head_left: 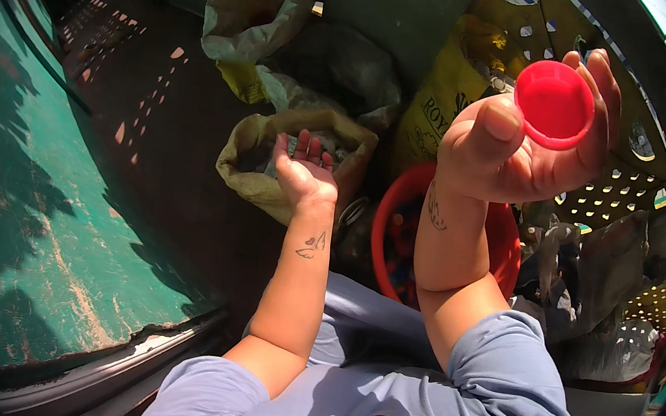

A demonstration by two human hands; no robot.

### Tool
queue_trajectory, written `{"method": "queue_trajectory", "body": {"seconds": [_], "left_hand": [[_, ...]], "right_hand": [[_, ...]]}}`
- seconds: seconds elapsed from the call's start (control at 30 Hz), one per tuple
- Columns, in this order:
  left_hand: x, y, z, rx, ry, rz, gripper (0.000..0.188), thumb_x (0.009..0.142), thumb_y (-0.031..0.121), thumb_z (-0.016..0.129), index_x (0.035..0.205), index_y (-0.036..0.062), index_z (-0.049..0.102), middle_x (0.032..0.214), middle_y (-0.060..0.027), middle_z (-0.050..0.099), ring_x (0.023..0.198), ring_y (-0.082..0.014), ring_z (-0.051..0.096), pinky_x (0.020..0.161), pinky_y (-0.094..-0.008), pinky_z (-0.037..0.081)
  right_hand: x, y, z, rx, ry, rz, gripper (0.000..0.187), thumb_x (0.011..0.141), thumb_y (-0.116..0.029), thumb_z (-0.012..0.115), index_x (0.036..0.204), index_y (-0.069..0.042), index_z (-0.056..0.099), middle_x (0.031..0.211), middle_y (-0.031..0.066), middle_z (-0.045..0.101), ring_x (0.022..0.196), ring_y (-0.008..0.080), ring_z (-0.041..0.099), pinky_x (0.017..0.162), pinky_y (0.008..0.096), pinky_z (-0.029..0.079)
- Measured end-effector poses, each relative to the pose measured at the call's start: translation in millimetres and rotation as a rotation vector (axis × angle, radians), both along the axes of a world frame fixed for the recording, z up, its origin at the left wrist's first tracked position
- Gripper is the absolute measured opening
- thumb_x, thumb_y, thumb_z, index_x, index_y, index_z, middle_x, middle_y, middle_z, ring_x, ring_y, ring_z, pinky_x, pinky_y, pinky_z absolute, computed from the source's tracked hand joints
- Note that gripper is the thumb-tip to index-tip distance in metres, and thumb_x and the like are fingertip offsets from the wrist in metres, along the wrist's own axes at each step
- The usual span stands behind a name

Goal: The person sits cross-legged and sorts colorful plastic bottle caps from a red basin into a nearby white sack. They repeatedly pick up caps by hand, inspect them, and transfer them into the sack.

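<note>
Head cam: right hand (pixel 527 141) is up high, fingers curled around a red plastic cap (pixel 554 103), looks like it's being checked. Left hand (pixel 304 172) is open, palm up, over the open sack (pixel 247 170), empty as far as I can tell. Red tub (pixel 389 215) sits below; I'd guess dropping the cap takes lowering that arm.

red plastic cap (pixel 554 103) | round, shallow, hollow side facing up toward the viewer | raised high, pinched at its rim | sunlit

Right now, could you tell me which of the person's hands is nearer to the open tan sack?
Left. The left hand hovers palm-up over the tan sack mouth; the right hand is raised well to its right, holding a red cap.
</note>
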State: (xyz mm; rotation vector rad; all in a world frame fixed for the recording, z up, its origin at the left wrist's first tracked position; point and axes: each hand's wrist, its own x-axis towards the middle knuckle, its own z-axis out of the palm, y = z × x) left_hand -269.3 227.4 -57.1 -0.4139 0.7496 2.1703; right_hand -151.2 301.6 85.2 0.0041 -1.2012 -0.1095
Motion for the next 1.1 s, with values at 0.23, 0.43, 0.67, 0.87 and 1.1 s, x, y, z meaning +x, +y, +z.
{"method": "queue_trajectory", "body": {"seconds": [0.23,0.43,0.67,0.87,1.1], "left_hand": [[-8.4,9.8,6.3,0.025,-0.070,0.043,0.043,0.093,0.042,0.051,0.127,0.0173,0.041,0.104,0.0002,0.054,0.086,-0.0134,0.052,0.073,-0.0305,0.038],[-1.3,13.9,14.1,0.014,-0.047,0.053,0.039,0.091,0.041,0.054,0.121,0.0179,0.046,0.102,0.0013,0.057,0.088,-0.0132,0.051,0.077,-0.0320,0.037],[4.3,11.1,6.3,0.015,-0.024,0.027,0.039,0.090,0.038,0.053,0.121,0.0160,0.044,0.101,-0.0011,0.057,0.087,-0.0148,0.052,0.075,-0.0330,0.038],[16.9,18.3,8.8,0.013,-0.020,-0.030,0.041,0.089,0.038,0.053,0.121,0.0150,0.044,0.102,-0.0020,0.058,0.087,-0.0156,0.053,0.075,-0.0334,0.038],[22.2,21.0,8.6,0.035,-0.044,-0.073,0.040,0.089,0.041,0.055,0.120,0.0177,0.047,0.102,0.0008,0.059,0.089,-0.0136,0.052,0.079,-0.0330,0.037]], "right_hand": [[-135.0,72.2,13.3,-0.525,-0.526,-0.256,0.068,0.069,-0.028,0.081,0.129,-0.014,0.053,0.128,0.0130,0.052,0.119,0.0335,0.048,0.100,0.0439,0.041],[-24.2,71.2,-80.5,-0.608,-0.600,-0.197,0.042,0.070,-0.022,0.078,0.109,-0.012,0.067,0.114,0.0085,0.060,0.112,0.0294,0.052,0.096,0.0409,0.043],[135.2,47.1,-218.3,-1.139,-1.095,-0.366,0.034,0.074,-0.024,0.075,0.105,-0.011,0.070,0.114,0.0135,0.061,0.112,0.0319,0.054,0.094,0.0432,0.045],[160.9,2.6,-318.0,-1.291,-1.634,-0.496,0.030,0.079,-0.038,0.066,0.097,-0.016,0.074,0.117,0.0133,0.059,0.113,0.0328,0.051,0.096,0.0468,0.042],[111.8,-10.5,-323.7,-1.391,-1.451,-0.783,0.041,0.079,-0.043,0.061,0.105,-0.012,0.070,0.119,0.0115,0.058,0.116,0.0337,0.051,0.100,0.0481,0.039]]}}
